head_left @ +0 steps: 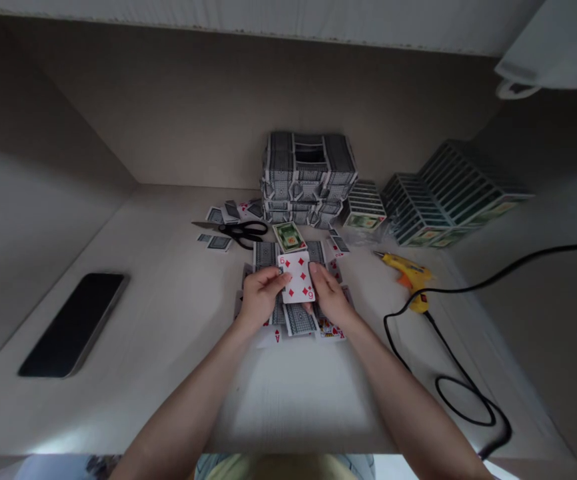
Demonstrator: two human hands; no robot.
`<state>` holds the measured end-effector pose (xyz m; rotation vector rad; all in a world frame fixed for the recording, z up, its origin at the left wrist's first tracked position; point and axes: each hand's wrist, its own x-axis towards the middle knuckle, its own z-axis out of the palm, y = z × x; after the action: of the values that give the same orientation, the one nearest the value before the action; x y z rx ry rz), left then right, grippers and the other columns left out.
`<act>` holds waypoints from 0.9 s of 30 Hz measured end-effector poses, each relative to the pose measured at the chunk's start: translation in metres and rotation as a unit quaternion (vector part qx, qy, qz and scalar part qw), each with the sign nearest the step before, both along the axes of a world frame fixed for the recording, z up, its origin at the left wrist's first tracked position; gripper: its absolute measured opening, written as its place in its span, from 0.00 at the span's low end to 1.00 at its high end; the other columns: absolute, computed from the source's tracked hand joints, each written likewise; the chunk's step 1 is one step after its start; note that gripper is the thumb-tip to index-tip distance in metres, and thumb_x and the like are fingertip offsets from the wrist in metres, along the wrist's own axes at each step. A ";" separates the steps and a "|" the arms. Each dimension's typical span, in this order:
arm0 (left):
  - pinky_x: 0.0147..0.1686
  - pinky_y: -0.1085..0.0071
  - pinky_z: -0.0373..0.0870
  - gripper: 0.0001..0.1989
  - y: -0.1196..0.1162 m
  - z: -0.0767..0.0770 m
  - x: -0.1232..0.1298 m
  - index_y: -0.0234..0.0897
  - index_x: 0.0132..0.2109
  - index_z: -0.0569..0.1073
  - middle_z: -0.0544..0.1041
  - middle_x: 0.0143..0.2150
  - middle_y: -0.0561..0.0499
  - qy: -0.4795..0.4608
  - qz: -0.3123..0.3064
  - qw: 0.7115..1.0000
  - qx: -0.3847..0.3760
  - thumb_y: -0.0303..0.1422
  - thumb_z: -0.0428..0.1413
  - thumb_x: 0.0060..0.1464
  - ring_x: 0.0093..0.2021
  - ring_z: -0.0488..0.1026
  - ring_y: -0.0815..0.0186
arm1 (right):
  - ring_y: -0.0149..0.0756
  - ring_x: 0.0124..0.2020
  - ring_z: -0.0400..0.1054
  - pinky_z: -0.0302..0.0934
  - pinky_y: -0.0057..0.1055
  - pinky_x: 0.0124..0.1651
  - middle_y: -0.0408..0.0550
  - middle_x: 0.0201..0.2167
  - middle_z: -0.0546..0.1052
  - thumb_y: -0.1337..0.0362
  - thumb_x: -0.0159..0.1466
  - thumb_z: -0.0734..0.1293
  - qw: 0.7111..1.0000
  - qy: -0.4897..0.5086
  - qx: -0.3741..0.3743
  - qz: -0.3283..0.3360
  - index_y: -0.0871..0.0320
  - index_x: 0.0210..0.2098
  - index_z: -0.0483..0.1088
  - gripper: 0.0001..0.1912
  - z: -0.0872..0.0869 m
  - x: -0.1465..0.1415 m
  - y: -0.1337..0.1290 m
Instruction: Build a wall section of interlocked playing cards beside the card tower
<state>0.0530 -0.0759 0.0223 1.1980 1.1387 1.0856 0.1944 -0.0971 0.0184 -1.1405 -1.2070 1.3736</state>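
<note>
A six of diamonds playing card [297, 277] is held face up between my two hands. My left hand [262, 293] pinches its left edge, thumb on top. My right hand [329, 293] grips the right edge with fingers partly behind it. Below lies a layer of playing cards [301, 321], mostly backs up, with some faces showing at the rim. A green card box [289, 237] rests just beyond the held card. Farther back stands a block-like structure built of cards [308, 177], with a rectangular opening in its top.
Black-handled scissors [241, 230] and cut card pieces [218, 243] lie left of the structure. Stacked card boxes [421, 207] stand at the back right. A yellow glue gun [411, 277] with a looping black cord [461, 380] is on the right. A phone [73, 325] lies on the left.
</note>
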 end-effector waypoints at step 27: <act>0.20 0.77 0.52 0.18 -0.005 0.000 0.006 0.34 0.18 0.63 0.59 0.16 0.58 -0.027 0.006 1.000 -0.002 0.42 0.57 0.43 0.19 0.54 0.75 | 0.27 0.10 0.55 0.50 0.24 0.14 0.33 0.09 0.60 0.47 0.64 0.53 0.995 -0.085 0.039 -0.039 0.55 0.25 0.57 0.20 -0.003 -0.003 -0.001</act>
<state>0.0591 -0.0810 0.0222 1.1531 1.1064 1.1171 0.1913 -0.0983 0.0158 -1.2556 -1.3111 1.1809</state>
